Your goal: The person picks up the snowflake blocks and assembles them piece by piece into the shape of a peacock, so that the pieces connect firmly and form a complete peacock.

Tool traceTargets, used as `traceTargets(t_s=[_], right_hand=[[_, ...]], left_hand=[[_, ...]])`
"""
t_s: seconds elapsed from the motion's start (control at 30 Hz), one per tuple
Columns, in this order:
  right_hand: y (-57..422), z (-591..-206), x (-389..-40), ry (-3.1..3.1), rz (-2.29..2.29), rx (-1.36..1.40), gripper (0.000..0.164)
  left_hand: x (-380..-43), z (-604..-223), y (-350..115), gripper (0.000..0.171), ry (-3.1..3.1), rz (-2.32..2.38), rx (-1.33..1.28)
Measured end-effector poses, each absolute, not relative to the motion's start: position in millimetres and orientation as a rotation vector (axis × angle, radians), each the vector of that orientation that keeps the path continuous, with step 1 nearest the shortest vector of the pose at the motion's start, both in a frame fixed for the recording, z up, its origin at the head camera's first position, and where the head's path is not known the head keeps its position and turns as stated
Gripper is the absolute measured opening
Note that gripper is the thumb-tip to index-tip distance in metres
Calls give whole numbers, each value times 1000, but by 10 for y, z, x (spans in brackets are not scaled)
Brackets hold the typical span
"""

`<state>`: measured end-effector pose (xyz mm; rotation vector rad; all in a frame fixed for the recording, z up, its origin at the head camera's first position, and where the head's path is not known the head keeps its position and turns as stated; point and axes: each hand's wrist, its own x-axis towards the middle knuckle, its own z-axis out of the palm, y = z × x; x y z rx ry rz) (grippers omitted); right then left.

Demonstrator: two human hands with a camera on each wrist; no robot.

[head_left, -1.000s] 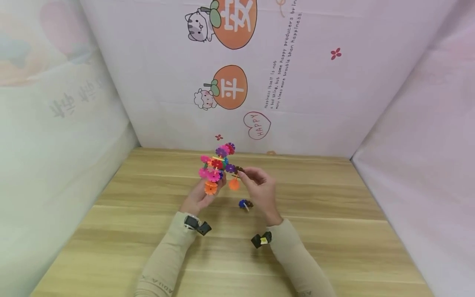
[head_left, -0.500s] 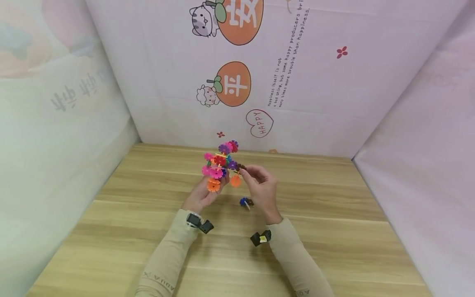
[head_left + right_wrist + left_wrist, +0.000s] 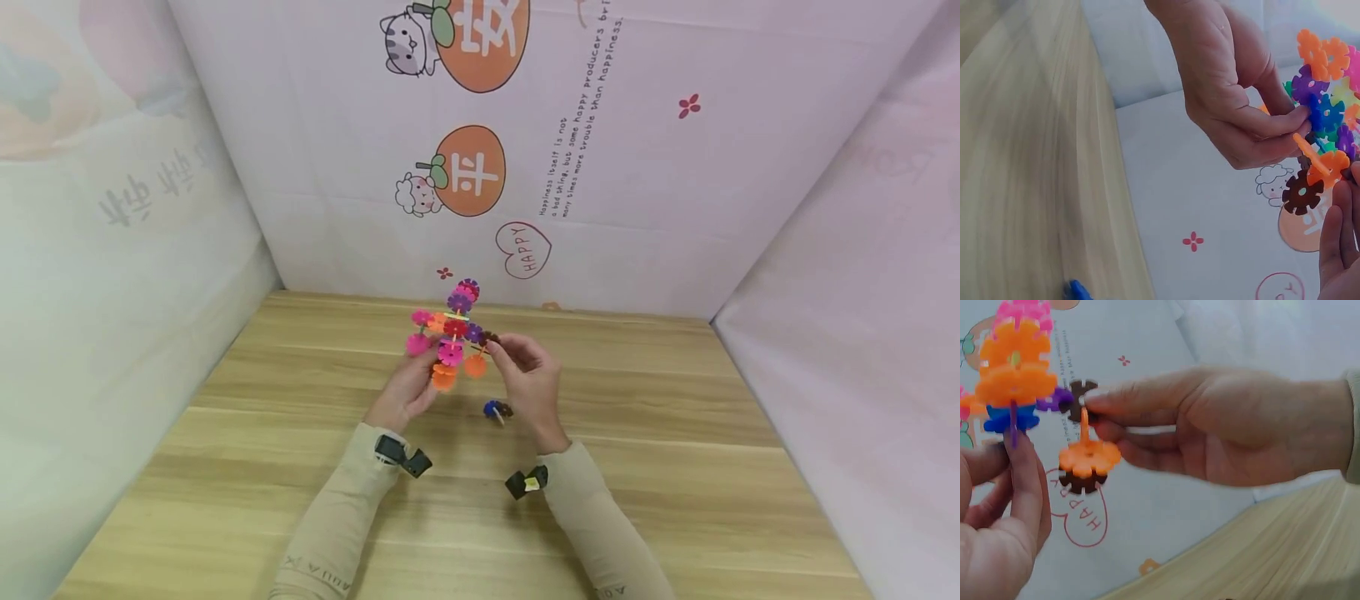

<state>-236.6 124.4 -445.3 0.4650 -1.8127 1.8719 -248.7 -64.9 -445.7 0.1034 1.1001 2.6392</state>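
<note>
A colourful build of interlocking notched plastic discs (image 3: 454, 328) is held up between both hands in the head view. My left hand (image 3: 405, 393) grips it from below; in the left wrist view its fingertips (image 3: 1021, 462) are on a blue disc under the orange ones. On the opposite side my right hand (image 3: 534, 385) pinches a dark brown disc (image 3: 1079, 399) between thumb and index finger. A purple disc (image 3: 1054, 400) joins that brown one to the main body. Beneath it hangs an orange disc (image 3: 1090, 456) with another brown disc (image 3: 1083, 481) behind.
A small cluster of blue and brown discs (image 3: 495, 409) with a pale piece lies on the wooden table (image 3: 660, 500). Printed white cloth walls (image 3: 615, 250) stand at the back and both sides. Each wrist wears a black camera, such as the left one (image 3: 403, 456).
The disc build has turned in my left hand, and its main body has shifted slightly right toward my right hand. My right hand keeps its pinch. The view shifted slightly.
</note>
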Motion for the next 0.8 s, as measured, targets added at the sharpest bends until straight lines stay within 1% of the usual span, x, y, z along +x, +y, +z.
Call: traceTargets(t_s=[0.17, 0.33, 0.43, 0.5, 0.6, 0.7, 0.8], right_hand=[[1284, -4552, -2422, -1852, 1947, 354, 16], [1306, -4614, -2448, -1882, 2016, 339, 18], [1293, -4634, -2461, -1886, 2031, 359, 18], [1279, -4636, -2461, -1883, 2035, 376, 16], [1266, -4628, -2453, -1872, 2033, 404, 15], [1257, -4612, -2438, -1866, 2033, 422, 15], [1259, -4612, -2438, -1867, 2049, 417, 16]], left_hand=[[-2508, -4437, -655, 44, 1329, 2606, 57], [-2507, -4471, -750, 66, 1485, 2566, 124], [-2453, -4455, -833, 75, 1450, 2571, 229], [-2414, -4428, -871, 71, 1403, 2586, 290], [-2372, -4391, -898, 51, 1350, 2617, 319], [-2350, -4356, -895, 27, 1333, 2641, 264], [-2341, -4329, -893, 16, 1341, 2652, 199]])
